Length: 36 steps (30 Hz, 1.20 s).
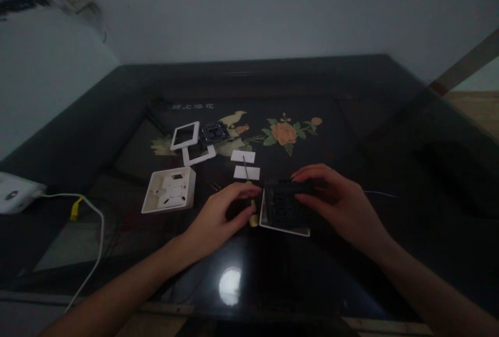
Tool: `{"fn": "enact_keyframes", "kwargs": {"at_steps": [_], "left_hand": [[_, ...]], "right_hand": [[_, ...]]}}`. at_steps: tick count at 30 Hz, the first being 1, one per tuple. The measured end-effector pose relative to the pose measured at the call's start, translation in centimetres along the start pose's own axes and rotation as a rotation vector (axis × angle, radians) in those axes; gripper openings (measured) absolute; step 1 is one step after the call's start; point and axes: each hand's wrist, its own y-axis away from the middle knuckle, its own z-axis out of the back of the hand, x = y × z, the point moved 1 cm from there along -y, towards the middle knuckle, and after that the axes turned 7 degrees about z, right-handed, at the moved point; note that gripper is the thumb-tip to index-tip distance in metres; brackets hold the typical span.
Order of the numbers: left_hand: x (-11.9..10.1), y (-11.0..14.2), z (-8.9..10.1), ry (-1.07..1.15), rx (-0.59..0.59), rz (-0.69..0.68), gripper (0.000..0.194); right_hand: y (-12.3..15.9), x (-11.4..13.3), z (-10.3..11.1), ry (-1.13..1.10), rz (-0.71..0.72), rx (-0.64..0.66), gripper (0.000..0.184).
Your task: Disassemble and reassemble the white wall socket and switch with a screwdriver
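Note:
A screwdriver (pixel 253 219) with a yellowish handle lies pointing away, its thin shaft crossing two small white rectangular plates. My left hand (pixel 220 209) has thumb and forefinger closed about its handle. To the right, my right hand (pixel 335 196) pinches the upper right part of a black socket or switch module (pixel 283 204). Beneath this module, a white-edged piece (pixel 286 231) shows along the left and near sides; its remainder is hidden. The white plates, one nearer (pixel 253 173) and one farther (pixel 238 155), rest just beyond my left hand.
An open white back box (pixel 191 186) sits left of my left hand, with small screws (pixel 215 186) beside it. Farther back are two white frames (pixel 197 125) and another black module (pixel 214 133). A white cable (pixel 102 233) runs down the left side of the glossy dark table.

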Motion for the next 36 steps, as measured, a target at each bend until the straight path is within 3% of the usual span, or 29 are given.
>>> {"fn": "enact_keyframes", "kwargs": {"at_steps": [5,9,12,15,19,23,26,31,36], "left_hand": [[-1.7,-1.4,-1.7,0.383,0.065,0.179,0.041],[-1.9,-1.7,-2.0,0.489,0.09,0.255,0.034],[-1.5,-1.7,-1.6,0.526,0.071,0.315,0.031],[-1.6,-1.4,-1.2,0.538,0.034,0.31,0.029],[-2.0,-0.6,-1.1,0.431,-0.041,0.213,0.039],[-1.7,-0.1,-1.5,0.192,-0.19,-0.055,0.056],[-1.4,-0.1,-1.4,-0.011,-0.304,-0.253,0.053],[-1.9,-0.1,-1.1,-0.248,-0.271,-0.39,0.022],[-2.2,0.0,-1.1,-0.257,-0.242,-0.415,0.02]], "right_hand": [[0.1,0.9,0.2,-0.147,-0.086,-0.153,0.021],[0.4,1.1,-0.3,-0.177,-0.132,-0.208,0.026],[0.7,0.7,-0.8,-0.301,-0.191,-0.148,0.038],[1.2,0.3,-1.4,-0.469,-0.289,0.008,0.041],[2.3,0.1,-2.4,-0.572,-0.421,0.073,0.037],[2.7,0.3,-3.2,-0.751,-0.522,0.054,0.044],[2.6,0.7,-3.4,-0.855,-0.621,0.024,0.04],[2.4,1.4,-3.3,-0.967,-0.733,-0.01,0.039],[2.5,1.5,-3.0,-0.987,-0.77,-0.001,0.043]]}}
